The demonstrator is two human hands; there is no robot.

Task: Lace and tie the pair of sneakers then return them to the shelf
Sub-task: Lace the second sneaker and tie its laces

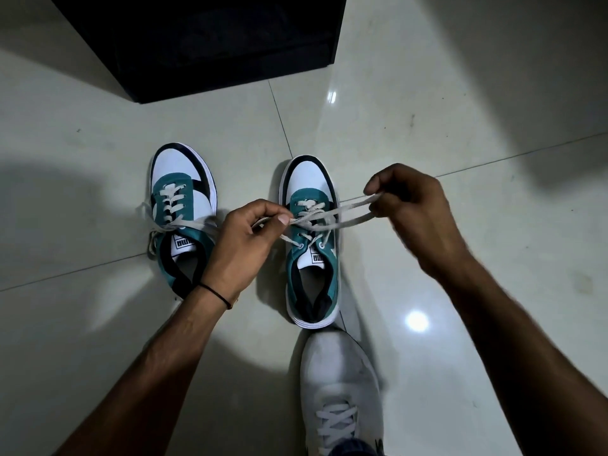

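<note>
Hands working the lace (332,222) on the right sneaker (312,238).
Left hand (243,245) pinches near the eyelets; right hand (411,209) grips the loop, drawn taut.

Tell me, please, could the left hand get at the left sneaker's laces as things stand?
Probably yes: the left hand is right beside the left sneaker with nothing between, but its grip is pinching the right sneaker's lace.

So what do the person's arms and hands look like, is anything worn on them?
Both forearms are bare, with no sleeves in view. The left hand has a thin black band around its wrist. The right hand shows no ring, watch or band. No gloves on either.
</note>
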